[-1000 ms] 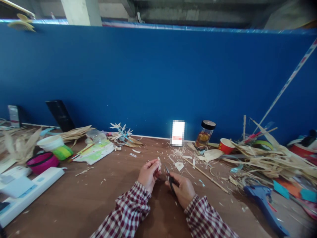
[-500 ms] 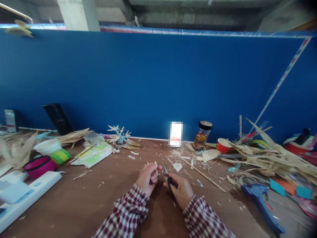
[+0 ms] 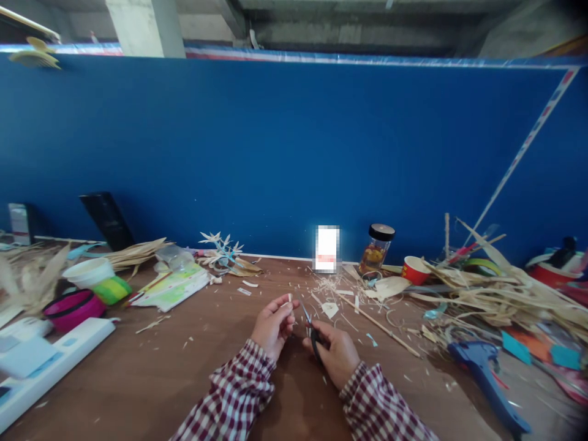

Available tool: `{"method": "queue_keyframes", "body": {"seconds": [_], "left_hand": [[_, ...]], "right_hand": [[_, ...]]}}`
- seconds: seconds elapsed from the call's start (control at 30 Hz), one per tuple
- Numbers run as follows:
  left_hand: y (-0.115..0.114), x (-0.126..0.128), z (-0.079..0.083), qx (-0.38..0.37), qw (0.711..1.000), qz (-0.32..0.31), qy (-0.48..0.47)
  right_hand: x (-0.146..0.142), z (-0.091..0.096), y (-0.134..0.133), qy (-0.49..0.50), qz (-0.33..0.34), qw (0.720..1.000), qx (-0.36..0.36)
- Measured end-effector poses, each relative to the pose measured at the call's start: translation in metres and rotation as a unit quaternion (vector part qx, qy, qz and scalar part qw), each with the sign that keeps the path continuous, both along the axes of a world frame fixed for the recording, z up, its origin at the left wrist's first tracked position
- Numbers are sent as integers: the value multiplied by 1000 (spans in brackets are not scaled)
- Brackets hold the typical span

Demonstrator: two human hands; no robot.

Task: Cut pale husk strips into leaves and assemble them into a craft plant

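I see a brown table (image 3: 151, 367) against a blue wall (image 3: 275, 147), concrete ceiling above. Far left: a white strip (image 3: 55, 361), a pink bowl (image 3: 71, 308), a cup (image 3: 89, 271). At centre my left hand (image 3: 273, 324) pinches a small pale scrap (image 3: 290, 299) between fingertips, just above the table. My right hand (image 3: 337, 352) is closed round black scissors (image 3: 311, 327), tips near the scrap. Right: a jar (image 3: 376, 248), a red cup (image 3: 414, 269), piled straw (image 3: 496, 294), a blue glue gun (image 3: 487, 376).

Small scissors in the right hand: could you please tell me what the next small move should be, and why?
Probably bring the small black-handled scissors in the right hand up to the pale straw scrap pinched by the left hand: their tips already point at it, just short of touching.
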State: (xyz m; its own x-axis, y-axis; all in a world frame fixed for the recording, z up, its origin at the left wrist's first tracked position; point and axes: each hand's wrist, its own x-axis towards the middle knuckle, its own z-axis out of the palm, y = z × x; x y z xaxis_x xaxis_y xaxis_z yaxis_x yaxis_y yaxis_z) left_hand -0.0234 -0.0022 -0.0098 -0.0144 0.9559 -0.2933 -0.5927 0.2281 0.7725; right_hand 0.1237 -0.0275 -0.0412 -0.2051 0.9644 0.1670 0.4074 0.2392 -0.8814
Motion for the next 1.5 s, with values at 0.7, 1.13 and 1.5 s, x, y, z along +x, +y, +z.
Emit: {"method": "queue_keyframes", "body": {"seconds": [0.7, 1.13, 1.5], "left_hand": [[2, 1, -4, 6, 998, 39, 48], [1, 0, 0, -14, 999, 32, -33], [0, 2, -1, -10, 1000, 12, -27]], "right_hand": [[1, -1, 0, -49, -11, 998, 31], [1, 11, -5, -77, -3, 996, 49], [1, 9, -3, -79, -8, 996, 44]]}}
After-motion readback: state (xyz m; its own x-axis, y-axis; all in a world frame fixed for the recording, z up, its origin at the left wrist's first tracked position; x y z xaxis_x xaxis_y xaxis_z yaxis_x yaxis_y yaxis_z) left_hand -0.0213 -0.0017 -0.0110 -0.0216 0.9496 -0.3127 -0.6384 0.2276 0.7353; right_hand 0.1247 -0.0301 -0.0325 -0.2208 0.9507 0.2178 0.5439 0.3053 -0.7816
